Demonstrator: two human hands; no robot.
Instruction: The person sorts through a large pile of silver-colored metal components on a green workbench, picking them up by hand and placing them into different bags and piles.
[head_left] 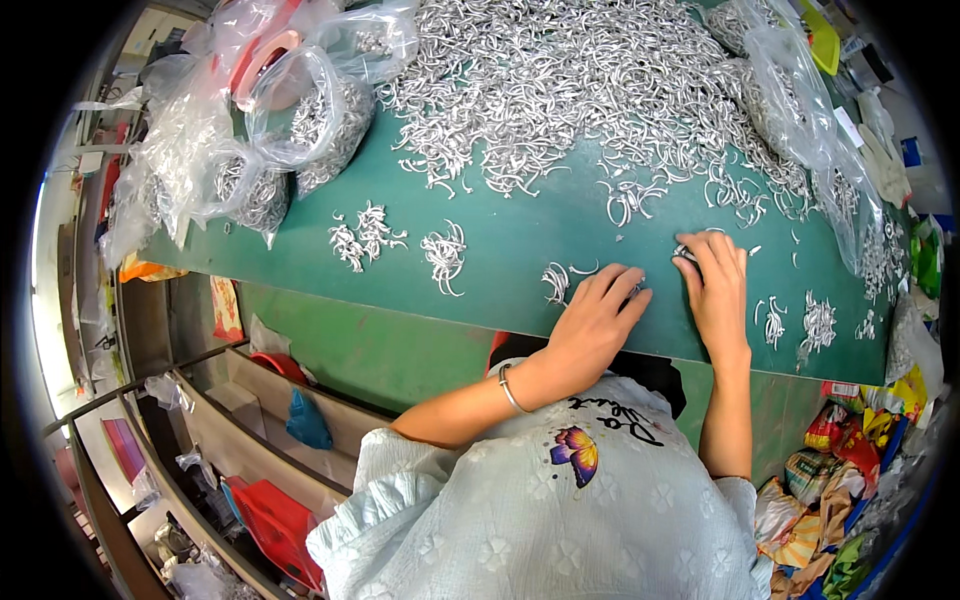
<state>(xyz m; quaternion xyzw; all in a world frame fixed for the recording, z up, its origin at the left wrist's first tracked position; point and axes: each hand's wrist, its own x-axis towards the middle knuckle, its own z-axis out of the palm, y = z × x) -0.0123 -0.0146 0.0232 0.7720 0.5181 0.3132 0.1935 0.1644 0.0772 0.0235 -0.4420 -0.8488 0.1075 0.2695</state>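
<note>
Smooth green counter [385,300]; along its far side, a heap [560,85] of curved, silvery pieces [684,252]; crinkled clear bags [332,130] flanking. Left hand [600,312] curled, grip impossible to tell; right hand [717,285] pinching pieces. Beside the left, a loose pile [555,284].

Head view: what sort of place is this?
Probably a workshop handling small parts: a large heap of silvery curved pieces on a green table, clear plastic bags of similar-looking pieces, and small separate piles nearer the person.
</note>
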